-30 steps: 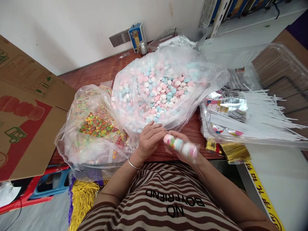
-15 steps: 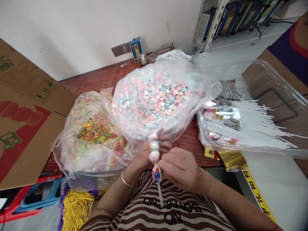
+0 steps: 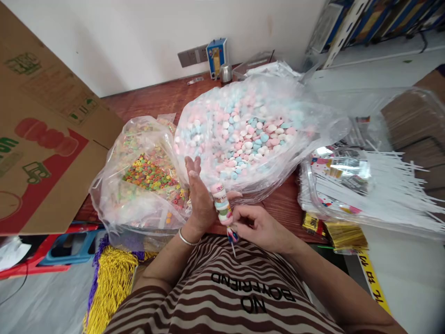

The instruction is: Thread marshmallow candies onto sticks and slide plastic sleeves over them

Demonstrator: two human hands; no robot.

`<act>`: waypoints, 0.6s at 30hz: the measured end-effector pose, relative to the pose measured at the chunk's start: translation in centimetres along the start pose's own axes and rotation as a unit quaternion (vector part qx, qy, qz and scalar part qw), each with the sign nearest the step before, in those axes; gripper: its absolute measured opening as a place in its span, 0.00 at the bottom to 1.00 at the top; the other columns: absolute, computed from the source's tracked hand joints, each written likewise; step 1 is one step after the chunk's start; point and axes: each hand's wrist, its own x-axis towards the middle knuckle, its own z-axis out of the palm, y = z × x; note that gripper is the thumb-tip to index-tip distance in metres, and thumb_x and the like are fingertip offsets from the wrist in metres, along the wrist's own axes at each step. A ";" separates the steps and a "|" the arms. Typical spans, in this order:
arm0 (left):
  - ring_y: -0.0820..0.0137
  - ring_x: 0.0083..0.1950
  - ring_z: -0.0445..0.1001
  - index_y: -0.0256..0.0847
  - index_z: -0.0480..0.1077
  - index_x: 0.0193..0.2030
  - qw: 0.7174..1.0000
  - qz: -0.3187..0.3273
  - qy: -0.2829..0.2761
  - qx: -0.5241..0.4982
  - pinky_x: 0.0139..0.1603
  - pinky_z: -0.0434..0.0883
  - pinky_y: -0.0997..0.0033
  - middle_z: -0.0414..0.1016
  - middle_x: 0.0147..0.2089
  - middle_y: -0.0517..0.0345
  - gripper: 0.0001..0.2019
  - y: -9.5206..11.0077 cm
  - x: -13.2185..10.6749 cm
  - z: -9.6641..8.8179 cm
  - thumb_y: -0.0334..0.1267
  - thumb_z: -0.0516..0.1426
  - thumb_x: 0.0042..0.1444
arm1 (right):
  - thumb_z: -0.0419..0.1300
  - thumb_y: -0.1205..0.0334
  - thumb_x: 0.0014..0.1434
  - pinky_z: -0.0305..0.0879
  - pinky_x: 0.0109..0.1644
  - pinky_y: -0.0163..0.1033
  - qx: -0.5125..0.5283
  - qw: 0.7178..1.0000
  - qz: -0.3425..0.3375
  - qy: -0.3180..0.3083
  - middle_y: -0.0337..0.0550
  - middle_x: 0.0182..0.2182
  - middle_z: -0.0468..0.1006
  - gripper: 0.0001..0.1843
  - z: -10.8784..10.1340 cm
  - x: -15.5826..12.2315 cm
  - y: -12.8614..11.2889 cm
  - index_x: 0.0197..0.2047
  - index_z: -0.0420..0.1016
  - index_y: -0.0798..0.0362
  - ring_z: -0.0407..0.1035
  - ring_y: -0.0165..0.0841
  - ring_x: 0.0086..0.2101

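A wrapped candy skewer (image 3: 222,207) with pink, blue and white sweets on a white stick stands upright between my hands, above the table's near edge. My right hand (image 3: 259,227) pinches it low down, at the wrapper's neck. My left hand (image 3: 198,197) stands edge-on with its fingers stretched out straight, its palm against the skewer's left side. A silver bangle is on my left wrist. Just beyond my hands lies a big clear bag of pastel candies (image 3: 250,132).
A clear bag of coloured ring candies (image 3: 146,174) lies left. A clear tray (image 3: 399,218) with white sticks and printed wrappers sits right, gold twist ties (image 3: 342,234) beside it. A cardboard box (image 3: 45,139) stands far left. Gold beads (image 3: 111,283) hang below the wooden table (image 3: 153,99).
My left hand has opened from a grip round the skewer to a flat, straight palm beside it. The skewer has gone from slanted to upright. The view has shifted slightly.
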 end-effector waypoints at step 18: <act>0.74 0.34 0.74 0.50 0.51 0.76 0.792 -0.598 -0.098 0.076 0.33 0.75 0.73 0.74 0.61 0.49 0.41 3.9 -9.9 -25.5 0.44 0.62 0.58 | 0.56 0.64 0.69 0.67 0.42 0.39 -0.173 0.939 -0.237 -0.179 0.46 0.41 0.78 0.11 10.1 7.6 2.2 0.52 0.73 0.54 0.72 0.34 0.36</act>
